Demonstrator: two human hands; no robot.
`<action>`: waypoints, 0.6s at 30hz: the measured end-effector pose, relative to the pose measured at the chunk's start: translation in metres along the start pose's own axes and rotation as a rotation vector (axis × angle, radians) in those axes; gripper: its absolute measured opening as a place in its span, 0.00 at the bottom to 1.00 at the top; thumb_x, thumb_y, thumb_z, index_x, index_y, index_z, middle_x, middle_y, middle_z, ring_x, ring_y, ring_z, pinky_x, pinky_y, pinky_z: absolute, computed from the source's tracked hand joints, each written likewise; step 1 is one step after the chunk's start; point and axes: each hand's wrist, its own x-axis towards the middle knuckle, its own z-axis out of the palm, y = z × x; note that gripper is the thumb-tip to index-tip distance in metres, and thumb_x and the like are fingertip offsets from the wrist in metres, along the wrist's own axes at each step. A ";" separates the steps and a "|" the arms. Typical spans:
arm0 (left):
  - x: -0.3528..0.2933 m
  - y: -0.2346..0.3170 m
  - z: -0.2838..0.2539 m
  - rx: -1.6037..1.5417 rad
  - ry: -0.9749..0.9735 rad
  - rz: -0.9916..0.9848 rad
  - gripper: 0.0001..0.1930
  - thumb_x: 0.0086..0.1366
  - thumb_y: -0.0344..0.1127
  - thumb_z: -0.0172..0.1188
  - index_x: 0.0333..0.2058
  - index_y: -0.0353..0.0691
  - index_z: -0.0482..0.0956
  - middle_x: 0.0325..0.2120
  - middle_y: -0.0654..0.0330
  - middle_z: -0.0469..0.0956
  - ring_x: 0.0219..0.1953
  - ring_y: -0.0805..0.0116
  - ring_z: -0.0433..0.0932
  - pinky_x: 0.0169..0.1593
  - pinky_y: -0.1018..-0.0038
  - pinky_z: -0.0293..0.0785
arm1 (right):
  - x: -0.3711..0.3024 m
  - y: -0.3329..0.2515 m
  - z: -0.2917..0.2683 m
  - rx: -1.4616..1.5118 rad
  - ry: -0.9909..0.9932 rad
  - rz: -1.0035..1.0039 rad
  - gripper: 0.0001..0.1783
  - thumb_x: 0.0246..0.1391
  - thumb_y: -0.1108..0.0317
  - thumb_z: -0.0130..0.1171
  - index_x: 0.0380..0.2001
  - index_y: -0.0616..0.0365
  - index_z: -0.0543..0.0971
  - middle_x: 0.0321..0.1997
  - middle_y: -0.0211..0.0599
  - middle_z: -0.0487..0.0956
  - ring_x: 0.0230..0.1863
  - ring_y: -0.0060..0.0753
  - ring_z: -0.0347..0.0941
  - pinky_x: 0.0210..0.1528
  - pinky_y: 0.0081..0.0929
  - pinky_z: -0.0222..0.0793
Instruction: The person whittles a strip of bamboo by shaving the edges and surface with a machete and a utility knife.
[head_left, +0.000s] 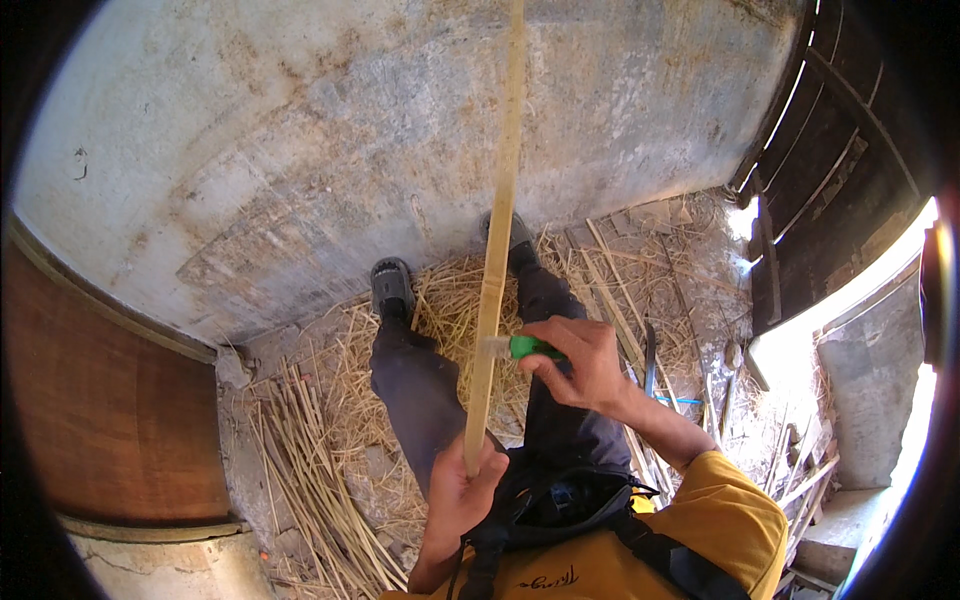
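Observation:
My left hand (458, 492) grips the near end of a long pale bamboo strip (497, 230) that runs up and away toward the grey wall. My right hand (583, 362) holds a knife with a green handle (532, 348), its short blade touching the strip's right edge about a third of the way up. My legs in dark trousers and dark shoes (392, 285) stand on straw below the strip.
A stained grey concrete wall (330, 140) fills the upper view. Straw shavings and thin bamboo slats (310, 480) litter the ground. A brown wooden panel (100, 400) is at the left, a dark slatted door (830, 150) at the right. A dark blade (650, 355) lies among slats.

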 end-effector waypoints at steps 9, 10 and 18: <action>0.009 0.013 0.006 0.241 0.093 0.075 0.12 0.73 0.34 0.64 0.44 0.32 0.74 0.22 0.63 0.74 0.27 0.80 0.71 0.30 0.75 0.69 | -0.018 -0.021 0.008 0.005 -0.189 -0.107 0.17 0.53 0.54 0.73 0.42 0.50 0.85 0.28 0.33 0.81 0.22 0.42 0.78 0.23 0.36 0.72; 0.011 0.016 0.008 0.241 0.092 0.075 0.12 0.73 0.34 0.64 0.44 0.32 0.74 0.22 0.63 0.74 0.27 0.80 0.71 0.30 0.75 0.69 | -0.019 -0.024 0.008 0.004 -0.188 -0.105 0.17 0.53 0.54 0.73 0.42 0.50 0.85 0.28 0.33 0.81 0.22 0.42 0.78 0.23 0.36 0.72; 0.012 0.028 0.014 0.353 0.107 0.096 0.10 0.74 0.35 0.62 0.38 0.39 0.70 0.24 0.72 0.66 0.26 0.84 0.63 0.29 0.81 0.61 | -0.015 -0.021 0.004 -0.038 -0.163 -0.067 0.17 0.54 0.53 0.73 0.41 0.50 0.85 0.28 0.32 0.82 0.20 0.40 0.77 0.23 0.35 0.72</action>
